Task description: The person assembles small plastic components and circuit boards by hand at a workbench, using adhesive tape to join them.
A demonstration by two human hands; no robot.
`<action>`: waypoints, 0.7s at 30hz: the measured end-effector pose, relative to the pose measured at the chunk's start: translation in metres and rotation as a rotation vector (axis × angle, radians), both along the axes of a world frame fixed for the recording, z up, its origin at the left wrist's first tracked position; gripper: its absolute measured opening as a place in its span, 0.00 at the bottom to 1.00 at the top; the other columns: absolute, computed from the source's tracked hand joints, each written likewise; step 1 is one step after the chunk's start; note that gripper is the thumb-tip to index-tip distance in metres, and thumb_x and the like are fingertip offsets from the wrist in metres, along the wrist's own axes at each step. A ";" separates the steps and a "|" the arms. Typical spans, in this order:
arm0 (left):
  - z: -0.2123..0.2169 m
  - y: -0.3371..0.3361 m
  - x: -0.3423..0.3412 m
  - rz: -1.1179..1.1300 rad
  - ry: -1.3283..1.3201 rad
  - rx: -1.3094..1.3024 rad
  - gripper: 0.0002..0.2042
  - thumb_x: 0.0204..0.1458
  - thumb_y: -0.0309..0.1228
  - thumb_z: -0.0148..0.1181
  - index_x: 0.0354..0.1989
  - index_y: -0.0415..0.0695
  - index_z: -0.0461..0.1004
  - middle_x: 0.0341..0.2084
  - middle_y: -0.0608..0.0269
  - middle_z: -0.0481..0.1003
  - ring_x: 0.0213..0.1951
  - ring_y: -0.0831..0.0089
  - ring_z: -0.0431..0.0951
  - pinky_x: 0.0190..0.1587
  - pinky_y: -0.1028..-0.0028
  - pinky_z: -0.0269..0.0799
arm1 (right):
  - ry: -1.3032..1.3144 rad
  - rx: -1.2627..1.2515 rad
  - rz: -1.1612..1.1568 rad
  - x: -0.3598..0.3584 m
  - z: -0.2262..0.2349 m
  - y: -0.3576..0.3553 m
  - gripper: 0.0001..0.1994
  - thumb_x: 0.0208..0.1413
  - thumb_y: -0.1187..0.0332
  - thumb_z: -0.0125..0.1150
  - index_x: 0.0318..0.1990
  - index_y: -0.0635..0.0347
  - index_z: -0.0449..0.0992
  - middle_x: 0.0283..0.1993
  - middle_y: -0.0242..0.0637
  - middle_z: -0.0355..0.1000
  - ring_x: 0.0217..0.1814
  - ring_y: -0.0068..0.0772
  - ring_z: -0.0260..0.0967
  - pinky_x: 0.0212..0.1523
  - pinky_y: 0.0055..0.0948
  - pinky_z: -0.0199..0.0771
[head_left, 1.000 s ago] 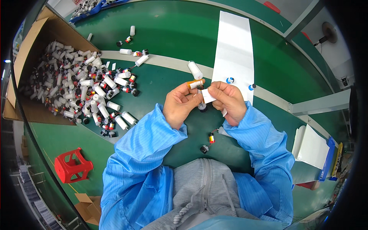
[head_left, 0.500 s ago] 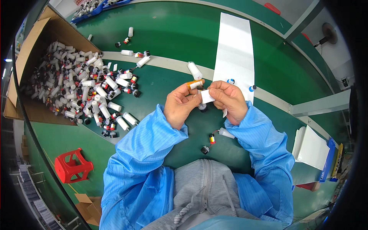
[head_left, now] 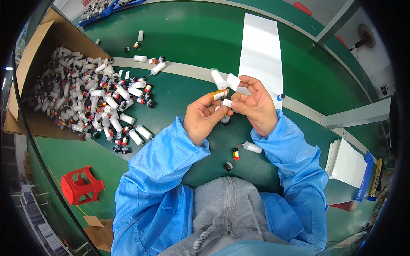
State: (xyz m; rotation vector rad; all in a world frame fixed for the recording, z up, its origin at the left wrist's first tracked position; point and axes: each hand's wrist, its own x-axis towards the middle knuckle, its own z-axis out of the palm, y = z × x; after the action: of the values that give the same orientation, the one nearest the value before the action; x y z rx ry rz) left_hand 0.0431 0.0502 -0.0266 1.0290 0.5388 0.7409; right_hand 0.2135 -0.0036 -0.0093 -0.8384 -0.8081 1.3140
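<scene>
My left hand point(head_left: 200, 118) is closed around a small orange-and-white cylinder point(head_left: 219, 94). A white plastic tube point(head_left: 218, 79) sticks out beyond its fingers, and a black round cap point(head_left: 225, 120) shows below them. Close on the right, my right hand point(head_left: 259, 106) has its index finger raised beside a thin white square point(head_left: 233, 81). Its thumb presses a smaller white piece point(head_left: 226, 103) by the left fingertips. Whether that piece touches the cylinder is hard to make out. Nearer my body lie a clear white tube point(head_left: 252, 147), a red-and-yellow cylinder point(head_left: 236, 154) and a black cap point(head_left: 228, 166), joined by wire.
A cardboard box point(head_left: 32, 70) on its side spills a heap of white tubes point(head_left: 112, 101) with black caps at left. A long white sheet point(head_left: 261, 51) runs away from me, with a small blue-capped bottle point(head_left: 280, 97) at its edge. White papers point(head_left: 348, 164) lie at right.
My right fingers have spread and lifted, and a white square now shows at the raised fingertip. One blue-topped bottle near the sheet has gone out of sight behind the right hand.
</scene>
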 end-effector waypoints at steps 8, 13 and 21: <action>0.000 -0.003 0.002 -0.044 0.038 0.075 0.19 0.55 0.15 0.53 0.57 0.33 0.67 0.39 0.61 0.73 0.40 0.73 0.79 0.43 0.78 0.75 | -0.153 -0.002 0.009 0.003 0.003 0.004 0.33 0.50 0.88 0.59 0.61 0.66 0.50 0.51 0.45 0.57 0.40 0.31 0.70 0.39 0.30 0.79; 0.002 0.001 -0.004 -0.038 -0.011 0.199 0.13 0.56 0.15 0.52 0.51 0.30 0.71 0.43 0.59 0.70 0.39 0.69 0.79 0.44 0.76 0.76 | -0.153 0.013 0.067 0.003 0.004 0.007 0.34 0.48 0.88 0.60 0.61 0.63 0.51 0.39 0.41 0.66 0.38 0.29 0.70 0.35 0.30 0.78; 0.001 -0.004 -0.001 -0.223 -0.119 0.139 0.13 0.58 0.16 0.50 0.51 0.30 0.69 0.50 0.49 0.72 0.42 0.64 0.80 0.43 0.69 0.76 | -0.439 -0.025 -0.099 0.016 -0.012 0.002 0.55 0.23 0.82 0.76 0.65 0.58 0.50 0.61 0.38 0.53 0.47 0.27 0.64 0.39 0.25 0.64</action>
State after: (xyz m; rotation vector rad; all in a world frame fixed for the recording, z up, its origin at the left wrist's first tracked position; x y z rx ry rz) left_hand 0.0419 0.0464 -0.0255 1.1450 0.2670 0.6425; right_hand 0.2298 -0.0012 -0.0214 -1.1942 -1.0777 1.0672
